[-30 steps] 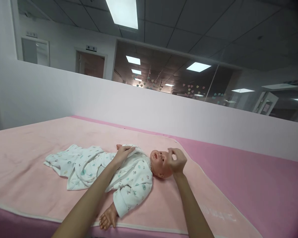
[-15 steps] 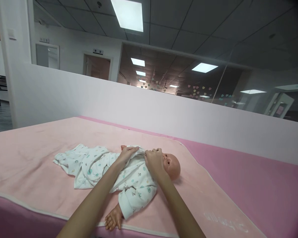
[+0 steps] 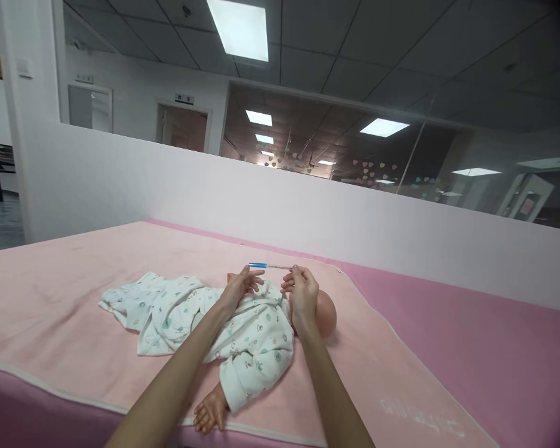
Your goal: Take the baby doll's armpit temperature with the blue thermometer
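Note:
A slim glass thermometer (image 3: 278, 267) with a blue end lies level between my two hands, above the doll's chest. My left hand (image 3: 238, 292) pinches its blue end, with the other fingers loosely spread. The thin clear end is between the thumb and fingers of my right hand (image 3: 304, 292). Beneath them a baby doll (image 3: 326, 314) lies on its back, its face mostly hidden by my right hand. It wears a white patterned outfit (image 3: 261, 330), and one doll hand (image 3: 211, 409) rests near the front edge.
The doll lies on a pink padded mat (image 3: 65, 311) with a pale border. Behind it runs a low white wall (image 3: 261, 205) with glass above. A darker pink surface (image 3: 485, 323) extends to the right.
My hands have lifted off the outfit's neckline, and the thermometer now shows between them. My right hand has turned and moved slightly up, covering the doll's face.

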`<control>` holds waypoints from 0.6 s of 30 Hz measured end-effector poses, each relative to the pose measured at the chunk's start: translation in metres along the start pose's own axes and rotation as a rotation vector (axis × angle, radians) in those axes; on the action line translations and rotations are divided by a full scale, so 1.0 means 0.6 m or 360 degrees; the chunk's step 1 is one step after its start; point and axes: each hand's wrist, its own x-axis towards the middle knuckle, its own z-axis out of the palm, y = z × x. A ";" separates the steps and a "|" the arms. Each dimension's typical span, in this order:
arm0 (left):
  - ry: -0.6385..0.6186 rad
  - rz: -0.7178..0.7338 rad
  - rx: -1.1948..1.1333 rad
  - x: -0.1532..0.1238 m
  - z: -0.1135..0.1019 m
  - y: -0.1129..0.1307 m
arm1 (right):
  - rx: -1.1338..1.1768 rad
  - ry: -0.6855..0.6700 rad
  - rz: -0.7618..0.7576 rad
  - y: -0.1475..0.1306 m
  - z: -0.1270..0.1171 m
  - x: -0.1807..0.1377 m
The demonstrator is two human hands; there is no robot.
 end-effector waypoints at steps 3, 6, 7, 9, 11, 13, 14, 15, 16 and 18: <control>0.0185 0.0056 -0.0160 0.003 -0.004 0.001 | 0.0041 -0.0037 0.0072 0.026 0.004 -0.003; 0.0262 0.0086 -0.0281 0.001 -0.003 0.007 | 0.0041 -0.0062 0.0089 0.030 0.003 -0.003; 0.0276 0.0099 -0.0314 0.000 -0.002 0.008 | 0.0035 -0.0083 0.0096 0.026 0.002 -0.003; 0.0298 0.0116 -0.0349 -0.002 0.000 0.011 | 0.0015 -0.0136 0.0101 0.010 -0.003 -0.004; 0.0288 0.0117 -0.0324 -0.003 0.002 0.013 | -0.0062 -0.0121 0.0083 -0.011 -0.015 -0.014; 0.0209 0.0111 -0.0278 -0.005 0.003 0.018 | -0.0223 0.0023 0.0009 -0.033 -0.042 -0.037; 0.0155 0.0114 -0.0274 -0.007 0.004 0.022 | -0.0333 0.0150 -0.0052 -0.040 -0.062 -0.054; 0.0105 0.0127 -0.0285 -0.010 0.006 0.027 | -0.0430 0.0241 -0.0104 -0.045 -0.085 -0.075; 0.0062 0.0153 -0.0311 -0.013 0.008 0.033 | -0.0529 0.0318 -0.0106 -0.046 -0.110 -0.099; -0.0025 0.0217 -0.0362 -0.020 0.016 0.043 | -0.0760 0.0425 -0.0071 -0.037 -0.161 -0.149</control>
